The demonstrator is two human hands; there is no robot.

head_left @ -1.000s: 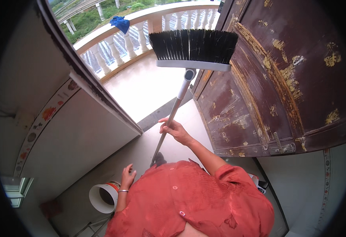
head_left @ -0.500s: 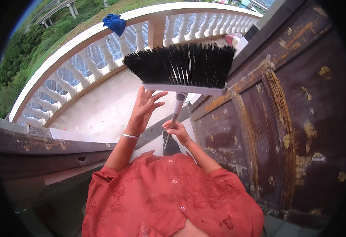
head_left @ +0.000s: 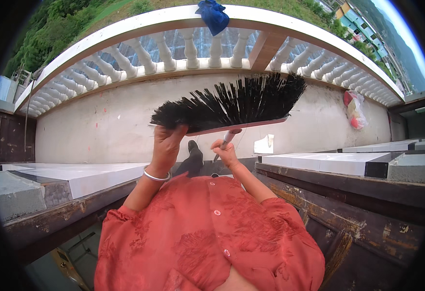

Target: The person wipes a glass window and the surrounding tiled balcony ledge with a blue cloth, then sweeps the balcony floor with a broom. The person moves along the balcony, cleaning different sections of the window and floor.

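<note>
A broom (head_left: 241,99) is held up in front of me with its black bristles pointing away, toward the balcony railing. My right hand (head_left: 226,153) grips its grey handle just below the pale head. At the left end of the head, my left hand (head_left: 166,148) has its fingers closed on the edge of the bristles; the fingertips are partly hidden behind them. A silver bangle (head_left: 157,175) circles my left wrist. The lower part of the handle is mostly hidden below my right hand.
A white balustrade (head_left: 139,23) curves across the far side, with a blue cloth (head_left: 213,17) draped on its rail. On the balcony floor (head_left: 100,131) lie a red-and-white plastic bag (head_left: 355,110) and a white piece (head_left: 264,144). Worn dark door wood (head_left: 348,220) stands at right.
My view has swung right, and I stand farther through the doorway. My left hand, open before, has closed on the bristles. The broom head has tilted, its right end higher.
</note>
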